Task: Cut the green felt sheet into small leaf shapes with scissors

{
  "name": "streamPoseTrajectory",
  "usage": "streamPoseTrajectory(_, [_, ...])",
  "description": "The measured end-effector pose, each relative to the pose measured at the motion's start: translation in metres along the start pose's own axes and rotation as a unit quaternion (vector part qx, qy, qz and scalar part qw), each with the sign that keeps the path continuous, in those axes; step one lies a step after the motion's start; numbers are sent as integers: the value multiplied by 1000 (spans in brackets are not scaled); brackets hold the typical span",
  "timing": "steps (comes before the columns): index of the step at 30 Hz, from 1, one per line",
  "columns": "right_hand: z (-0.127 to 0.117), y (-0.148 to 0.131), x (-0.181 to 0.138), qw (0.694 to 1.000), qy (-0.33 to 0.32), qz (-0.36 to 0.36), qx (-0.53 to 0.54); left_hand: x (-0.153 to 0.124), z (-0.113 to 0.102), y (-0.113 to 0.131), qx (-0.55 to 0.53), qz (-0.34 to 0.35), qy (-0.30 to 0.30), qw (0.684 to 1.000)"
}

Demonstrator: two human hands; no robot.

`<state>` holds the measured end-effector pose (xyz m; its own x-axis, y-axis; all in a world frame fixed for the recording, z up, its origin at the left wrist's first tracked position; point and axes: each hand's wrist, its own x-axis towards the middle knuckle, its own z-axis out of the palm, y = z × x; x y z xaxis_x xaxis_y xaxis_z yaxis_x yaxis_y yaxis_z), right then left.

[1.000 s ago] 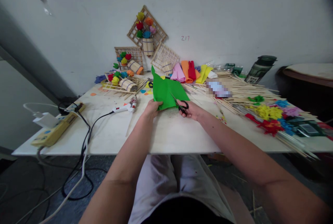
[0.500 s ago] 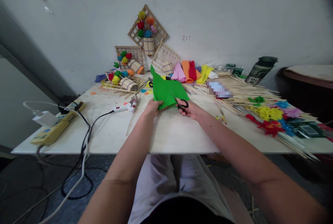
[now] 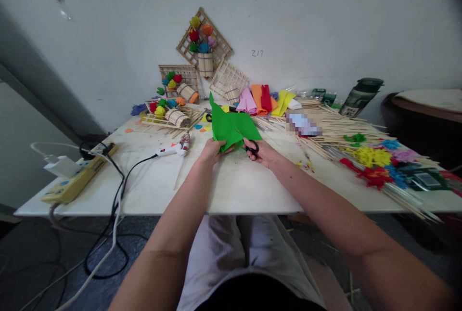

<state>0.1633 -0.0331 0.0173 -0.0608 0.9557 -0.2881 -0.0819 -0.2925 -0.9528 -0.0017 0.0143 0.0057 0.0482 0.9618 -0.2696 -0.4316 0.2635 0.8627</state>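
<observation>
A bright green sheet, felt-like or crepe, is pinched at its near left edge by my left hand. Its far left corner sticks up in a point. My right hand is closed round the black handles of a pair of scissors. Their blades lie at the sheet's near right part, pointing up and left; one blade shows over the green and the other seems hidden behind it. Left of my hands, a white glue gun rests on the table.
Folded coloured sheets, many thin wooden sticks and a dark bottle lie at the back and right. Stick lattices with flowers lean on the wall. A yellow power strip with cables stands at the left edge.
The scissors' handles have come closer together and the blades sit into the sheet's near right edge. The left hand keeps its hold; the view has shifted slightly.
</observation>
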Motion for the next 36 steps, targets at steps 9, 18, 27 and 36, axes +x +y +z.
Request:
streamPoseTrajectory(9, [3, 2, 14, 1000, 0, 18, 10, 3, -1, -3, 7, 10, 6, 1000])
streamPoseTrajectory(18, [3, 1, 19, 1000, -14, 16, 17, 4, 0, -4, 19, 16, -9, 1000])
streamPoseTrajectory(27, [4, 5, 17, 999, 0, -9, 46, 1, 0, -4, 13, 25, -11, 1000])
streamPoseTrajectory(36, [11, 6, 14, 997, 24, -23, 71, 0, 1, -6, 2, 13, -17, 1000])
